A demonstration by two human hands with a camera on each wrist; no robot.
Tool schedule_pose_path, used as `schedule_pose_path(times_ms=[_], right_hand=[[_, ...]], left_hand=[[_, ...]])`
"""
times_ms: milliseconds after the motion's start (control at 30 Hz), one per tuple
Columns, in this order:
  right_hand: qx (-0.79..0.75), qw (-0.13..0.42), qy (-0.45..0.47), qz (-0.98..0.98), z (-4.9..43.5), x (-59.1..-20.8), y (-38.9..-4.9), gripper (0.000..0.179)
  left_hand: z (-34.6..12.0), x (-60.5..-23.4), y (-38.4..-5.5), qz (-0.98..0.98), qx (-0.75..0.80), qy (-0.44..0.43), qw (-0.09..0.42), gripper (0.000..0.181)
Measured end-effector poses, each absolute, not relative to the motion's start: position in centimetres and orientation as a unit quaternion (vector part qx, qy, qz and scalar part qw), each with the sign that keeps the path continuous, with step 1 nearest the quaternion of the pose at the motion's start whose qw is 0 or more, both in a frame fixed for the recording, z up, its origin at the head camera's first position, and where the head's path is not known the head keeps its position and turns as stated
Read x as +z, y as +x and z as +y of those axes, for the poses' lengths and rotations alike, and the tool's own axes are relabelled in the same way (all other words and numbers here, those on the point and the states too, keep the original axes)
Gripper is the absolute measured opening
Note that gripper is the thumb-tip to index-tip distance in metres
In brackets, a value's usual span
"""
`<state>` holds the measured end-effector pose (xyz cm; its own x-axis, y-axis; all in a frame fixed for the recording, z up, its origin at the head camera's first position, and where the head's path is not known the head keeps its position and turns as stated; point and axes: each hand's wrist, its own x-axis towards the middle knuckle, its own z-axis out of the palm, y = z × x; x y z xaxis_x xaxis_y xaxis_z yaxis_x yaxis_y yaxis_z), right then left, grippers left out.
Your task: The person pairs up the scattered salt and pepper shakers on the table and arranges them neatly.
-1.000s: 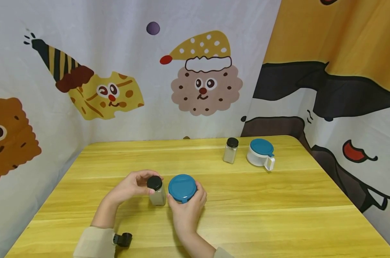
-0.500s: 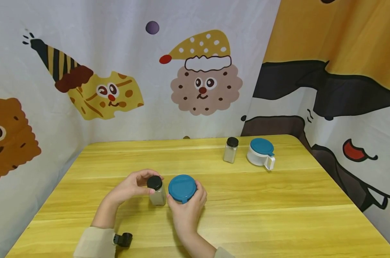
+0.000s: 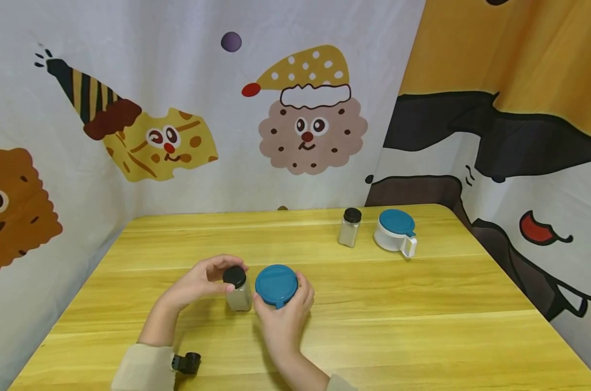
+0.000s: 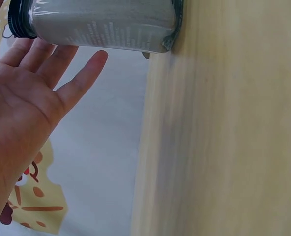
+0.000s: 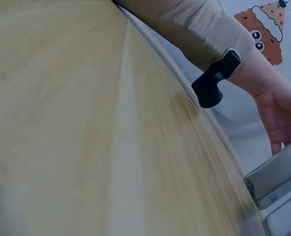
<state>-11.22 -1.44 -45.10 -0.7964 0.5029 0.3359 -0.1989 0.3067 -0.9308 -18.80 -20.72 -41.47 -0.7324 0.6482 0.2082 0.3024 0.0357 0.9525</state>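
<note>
A clear spice jar [image 3: 239, 300] with a black lid and pale contents stands upright on the table, left of the middle. My left hand [image 3: 199, 282] holds it near the lid with thumb and fingers; in the left wrist view the jar [image 4: 106, 24] crosses the top, some fingers extended beneath it. Close to its right is a round container with a blue lid [image 3: 277, 284]. From the near right side my right hand [image 3: 283, 323] grips this container, thumb on the left and fingers on the right. Its body is mostly hidden under the lid in the head view.
Farther back on the right stand a second black-lidded jar [image 3: 349, 231] and a white, handled cup with a blue lid [image 3: 395, 231]. The wooden table [image 3: 422, 326] reaches back to a cartoon-printed curtain [image 3: 236, 163]. A black camera mount [image 3: 186, 363] sits at the left sleeve.
</note>
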Motion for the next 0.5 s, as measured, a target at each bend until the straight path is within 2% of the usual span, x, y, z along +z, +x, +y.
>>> schedule_pose_path(times_ms=[333,500], right_hand=[[0.587,0.289,-0.097,-0.750,-0.8,-44.5,-11.2,0.085],[0.598,0.283,-0.087,-0.745,-0.3,-44.1,-11.5,0.076]], left_hand=[[-20.4,-41.0,-18.5,0.730,0.595,0.316,0.115,0.045],[-20.2,-40.6,-18.3,0.743,0.589,0.303,0.096,0.041]])
